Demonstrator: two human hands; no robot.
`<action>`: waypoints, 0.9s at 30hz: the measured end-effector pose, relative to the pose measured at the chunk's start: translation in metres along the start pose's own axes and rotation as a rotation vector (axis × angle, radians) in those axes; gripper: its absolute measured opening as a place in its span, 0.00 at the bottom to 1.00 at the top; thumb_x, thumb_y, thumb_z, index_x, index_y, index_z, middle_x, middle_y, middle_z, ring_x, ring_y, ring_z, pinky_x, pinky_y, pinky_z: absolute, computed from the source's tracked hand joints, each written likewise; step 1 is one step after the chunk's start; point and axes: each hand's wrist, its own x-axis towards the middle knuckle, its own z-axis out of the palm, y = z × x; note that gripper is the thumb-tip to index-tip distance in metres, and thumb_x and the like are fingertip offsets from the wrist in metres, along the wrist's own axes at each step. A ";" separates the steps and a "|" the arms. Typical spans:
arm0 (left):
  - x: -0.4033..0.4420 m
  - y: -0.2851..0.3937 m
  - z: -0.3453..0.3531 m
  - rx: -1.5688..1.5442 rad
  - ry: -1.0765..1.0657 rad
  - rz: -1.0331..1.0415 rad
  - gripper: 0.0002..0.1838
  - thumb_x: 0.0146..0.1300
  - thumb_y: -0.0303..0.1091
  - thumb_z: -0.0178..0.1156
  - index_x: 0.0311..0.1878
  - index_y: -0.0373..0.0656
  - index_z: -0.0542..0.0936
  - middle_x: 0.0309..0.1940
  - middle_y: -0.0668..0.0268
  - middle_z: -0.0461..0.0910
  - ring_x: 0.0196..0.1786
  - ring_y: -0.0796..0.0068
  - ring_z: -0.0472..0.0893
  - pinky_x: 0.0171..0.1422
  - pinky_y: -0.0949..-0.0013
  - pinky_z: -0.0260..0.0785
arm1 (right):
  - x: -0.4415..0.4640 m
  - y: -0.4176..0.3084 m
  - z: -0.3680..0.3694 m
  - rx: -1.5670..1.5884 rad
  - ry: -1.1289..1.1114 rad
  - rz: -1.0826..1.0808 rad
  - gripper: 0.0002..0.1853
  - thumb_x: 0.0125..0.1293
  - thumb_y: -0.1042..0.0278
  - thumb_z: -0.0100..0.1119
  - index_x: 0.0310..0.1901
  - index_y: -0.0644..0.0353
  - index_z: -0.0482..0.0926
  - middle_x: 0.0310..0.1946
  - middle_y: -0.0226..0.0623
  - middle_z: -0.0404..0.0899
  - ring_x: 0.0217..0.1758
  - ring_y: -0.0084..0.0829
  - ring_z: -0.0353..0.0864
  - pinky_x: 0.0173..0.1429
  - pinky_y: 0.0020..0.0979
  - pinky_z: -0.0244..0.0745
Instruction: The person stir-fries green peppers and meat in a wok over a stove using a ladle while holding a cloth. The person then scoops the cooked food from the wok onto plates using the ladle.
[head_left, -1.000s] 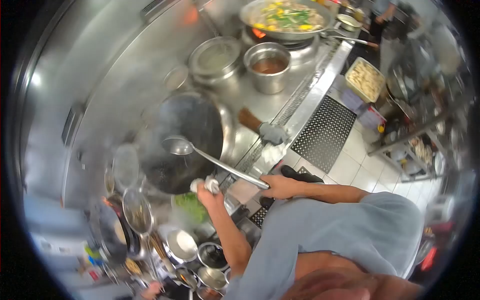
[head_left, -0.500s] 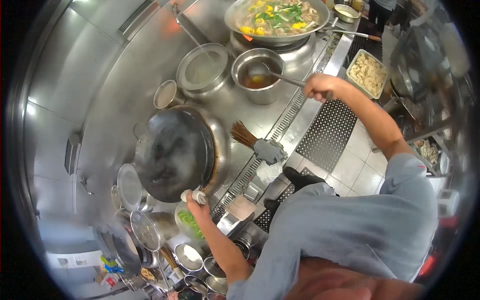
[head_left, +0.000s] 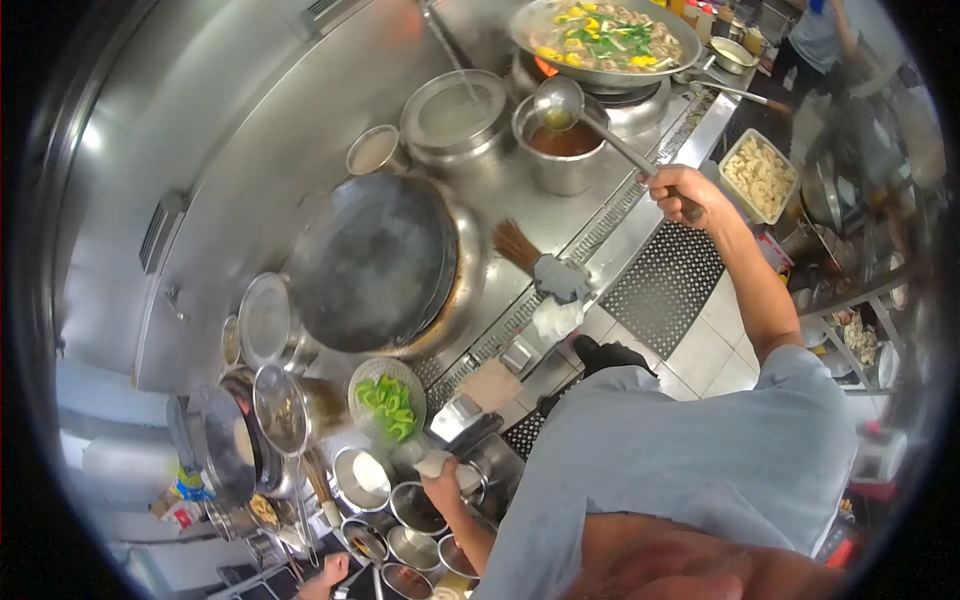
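Note:
My right hand is wrapped round the handle of a steel ladle. The ladle's bowl is raised over a steel pot of reddish-brown liquid, with some yellowish liquid in it. My left hand is closed on a white cloth, low beside the steel containers. Just above that hand lies a strainer of cut green peppers. A black wok, steaming and with no food visible in it, sits on the burner between my hands.
A large wok of meat, greens and yellow pieces stands at the top. A bamboo brush and grey cloth lie along the drain. Another person's hand shows at bottom left; a person stands at top right.
My left hand has left the wok's rim and moved down past the peppers with the cloth. My right hand has lifted the ladle up out of the pot. The view has shifted.

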 end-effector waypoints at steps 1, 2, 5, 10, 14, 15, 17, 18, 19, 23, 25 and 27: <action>-0.003 -0.007 -0.007 0.114 -0.012 0.036 0.24 0.49 0.34 0.66 0.50 0.33 0.76 0.43 0.55 0.81 0.45 0.62 0.81 0.52 0.62 0.71 | -0.002 0.005 0.006 0.021 -0.005 -0.009 0.12 0.63 0.74 0.51 0.47 0.68 0.71 0.19 0.23 0.64 0.12 0.12 0.58 0.12 0.18 0.53; -0.011 -0.007 -0.010 0.225 -0.017 0.063 0.24 0.46 0.36 0.67 0.48 0.33 0.78 0.41 0.56 0.82 0.45 0.63 0.81 0.52 0.63 0.70 | -0.004 0.010 0.011 0.003 -0.031 -0.002 0.12 0.63 0.74 0.51 0.47 0.68 0.71 0.19 0.23 0.64 0.12 0.12 0.58 0.12 0.18 0.53; -0.024 -0.008 -0.021 0.186 -0.062 -0.055 0.24 0.46 0.37 0.67 0.47 0.35 0.79 0.39 0.57 0.82 0.43 0.64 0.80 0.50 0.64 0.70 | -0.014 0.029 0.035 0.079 -0.153 -0.027 0.14 0.64 0.73 0.50 0.50 0.69 0.69 0.19 0.21 0.62 0.11 0.12 0.56 0.12 0.17 0.52; -0.006 -0.045 -0.011 -0.627 -0.221 -0.331 0.26 0.53 0.36 0.63 0.55 0.36 0.73 0.37 0.59 0.80 0.37 0.64 0.81 0.37 0.63 0.76 | -0.012 0.063 0.077 0.252 -0.532 0.147 0.15 0.66 0.73 0.48 0.54 0.66 0.70 0.19 0.22 0.61 0.09 0.11 0.52 0.10 0.18 0.48; 0.007 -0.028 0.008 -1.067 -0.303 -0.268 0.26 0.55 0.40 0.60 0.54 0.34 0.71 0.35 0.54 0.78 0.31 0.62 0.79 0.33 0.66 0.74 | -0.001 0.085 0.157 -0.321 -0.312 -0.023 0.17 0.60 0.73 0.55 0.51 0.67 0.72 0.18 0.25 0.66 0.10 0.16 0.58 0.12 0.21 0.54; 0.007 -0.027 0.008 -1.028 -0.273 -0.263 0.26 0.54 0.41 0.61 0.53 0.35 0.71 0.33 0.54 0.78 0.30 0.62 0.79 0.31 0.67 0.73 | 0.009 0.099 0.167 -0.504 -0.263 -0.102 0.18 0.58 0.73 0.56 0.50 0.67 0.72 0.18 0.26 0.67 0.10 0.17 0.61 0.12 0.22 0.55; -0.017 -0.008 0.007 -0.980 -0.250 -0.233 0.25 0.53 0.39 0.62 0.52 0.36 0.72 0.33 0.57 0.78 0.30 0.64 0.79 0.31 0.67 0.74 | 0.019 0.124 0.169 -0.411 -0.327 -0.092 0.17 0.57 0.73 0.56 0.48 0.67 0.72 0.17 0.27 0.68 0.11 0.19 0.64 0.13 0.23 0.57; -0.033 0.003 0.006 -0.924 -0.234 -0.210 0.24 0.52 0.37 0.63 0.51 0.37 0.73 0.33 0.59 0.79 0.30 0.66 0.80 0.32 0.66 0.75 | 0.020 0.137 0.168 -0.312 -0.382 -0.079 0.16 0.55 0.73 0.56 0.46 0.67 0.72 0.17 0.29 0.69 0.11 0.21 0.66 0.13 0.25 0.59; -0.047 0.009 0.002 -0.851 -0.161 -0.298 0.25 0.50 0.36 0.63 0.52 0.37 0.73 0.33 0.61 0.78 0.31 0.66 0.80 0.32 0.67 0.75 | 0.023 0.148 0.165 -0.309 -0.383 -0.087 0.16 0.55 0.73 0.56 0.46 0.67 0.72 0.17 0.29 0.69 0.11 0.21 0.66 0.13 0.25 0.59; -0.096 0.062 -0.023 -0.729 -0.077 -0.156 0.28 0.48 0.31 0.62 0.56 0.37 0.73 0.39 0.62 0.79 0.39 0.67 0.80 0.42 0.66 0.74 | 0.001 0.164 0.174 -0.677 -0.261 -0.158 0.13 0.53 0.73 0.56 0.40 0.68 0.70 0.18 0.32 0.71 0.12 0.23 0.68 0.14 0.26 0.61; -0.095 0.085 -0.035 -0.496 -0.111 -0.056 0.27 0.48 0.29 0.62 0.55 0.36 0.73 0.41 0.62 0.79 0.41 0.69 0.79 0.46 0.67 0.73 | -0.021 0.169 0.198 -0.686 -0.257 -0.157 0.12 0.53 0.72 0.55 0.39 0.68 0.69 0.18 0.32 0.71 0.12 0.23 0.68 0.14 0.27 0.61; -0.063 0.087 -0.033 -0.303 -0.203 0.080 0.25 0.50 0.31 0.64 0.53 0.36 0.75 0.42 0.63 0.80 0.43 0.71 0.79 0.49 0.68 0.72 | -0.022 0.185 0.220 -0.575 -0.320 -0.121 0.11 0.54 0.72 0.55 0.38 0.67 0.69 0.17 0.32 0.70 0.12 0.23 0.68 0.14 0.27 0.60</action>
